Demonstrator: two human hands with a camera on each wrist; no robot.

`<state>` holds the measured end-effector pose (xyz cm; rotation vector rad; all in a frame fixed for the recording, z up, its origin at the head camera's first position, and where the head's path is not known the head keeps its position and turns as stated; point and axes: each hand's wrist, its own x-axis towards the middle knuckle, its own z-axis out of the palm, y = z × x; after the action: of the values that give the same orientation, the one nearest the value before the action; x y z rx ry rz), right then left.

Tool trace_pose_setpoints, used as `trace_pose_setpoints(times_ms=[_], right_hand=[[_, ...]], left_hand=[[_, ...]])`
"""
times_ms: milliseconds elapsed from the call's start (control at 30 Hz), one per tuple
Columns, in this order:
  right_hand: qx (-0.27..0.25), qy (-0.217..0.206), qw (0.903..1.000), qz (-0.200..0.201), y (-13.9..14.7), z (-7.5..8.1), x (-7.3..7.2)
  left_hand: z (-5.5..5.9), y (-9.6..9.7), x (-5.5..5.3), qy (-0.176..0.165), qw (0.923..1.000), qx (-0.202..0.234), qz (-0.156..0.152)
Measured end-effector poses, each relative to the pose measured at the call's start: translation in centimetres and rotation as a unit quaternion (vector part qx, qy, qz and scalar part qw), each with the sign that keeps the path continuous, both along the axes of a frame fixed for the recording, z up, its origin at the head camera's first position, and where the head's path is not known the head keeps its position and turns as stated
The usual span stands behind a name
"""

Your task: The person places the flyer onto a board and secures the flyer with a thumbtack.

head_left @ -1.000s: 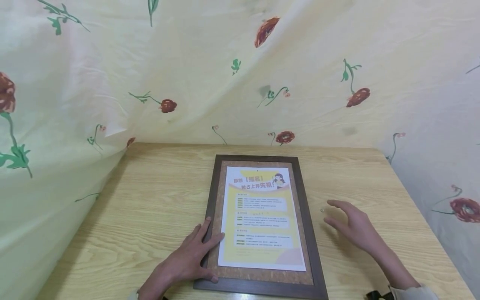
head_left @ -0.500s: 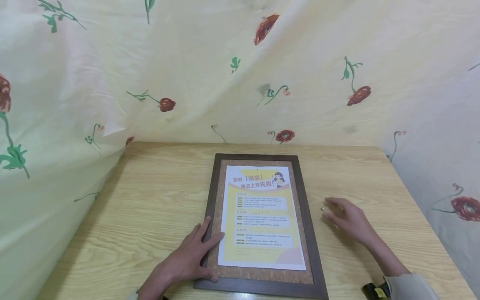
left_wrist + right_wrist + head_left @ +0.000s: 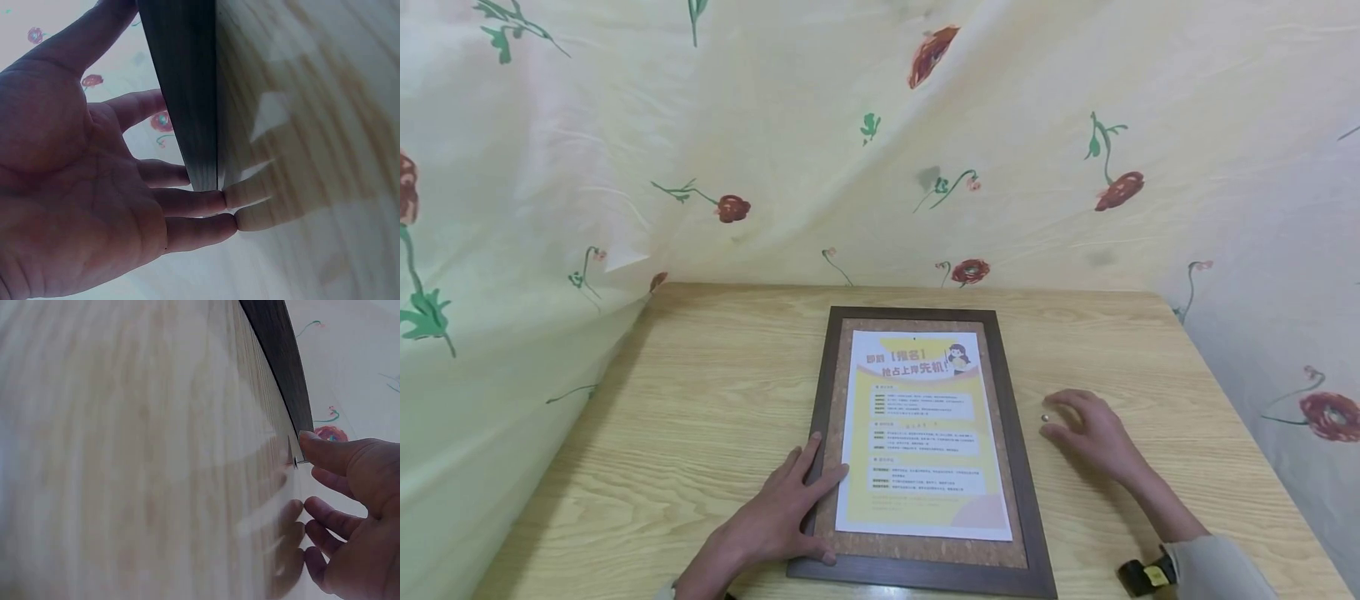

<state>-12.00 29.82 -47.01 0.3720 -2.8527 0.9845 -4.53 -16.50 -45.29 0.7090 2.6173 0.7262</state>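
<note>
A dark-framed corkboard [image 3: 1017, 500] lies on the table with a yellow and white printed poster [image 3: 917, 492] on it. My left hand [image 3: 778, 512] rests against the board's left edge, thumb and index finger over the frame. In the left wrist view its lower fingertips [image 3: 228, 224] touch the tabletop. A tiny shiny thumbtack [image 3: 1044, 418] lies on the wood just right of the board. Around it my right hand [image 3: 1093, 437] has thumb and index finger spread, the thumb tip right beside the tack. In the right wrist view the thumbtack [image 3: 297, 462] shows just below the thumb.
The light wood table [image 3: 715, 383] extends on both sides of the board. Floral cloth [image 3: 790, 167] hangs behind it and along both sides. A black wrist strap [image 3: 1142, 575] shows at the right sleeve.
My right hand has moved slightly left and away from me, bringing thumb and index finger around the thumbtack. The left hand, board and poster stay in place.
</note>
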Motion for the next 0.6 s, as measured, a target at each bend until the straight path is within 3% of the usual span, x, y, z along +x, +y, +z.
trace_pose_setpoints(times_ms=[600], right_hand=[[-0.003,0.078,0.9969,0.008,-0.1,-1.5,-0.5]], left_hand=[[0.1,0.0,0.0,-0.004,1.0000,-0.003,0.002]])
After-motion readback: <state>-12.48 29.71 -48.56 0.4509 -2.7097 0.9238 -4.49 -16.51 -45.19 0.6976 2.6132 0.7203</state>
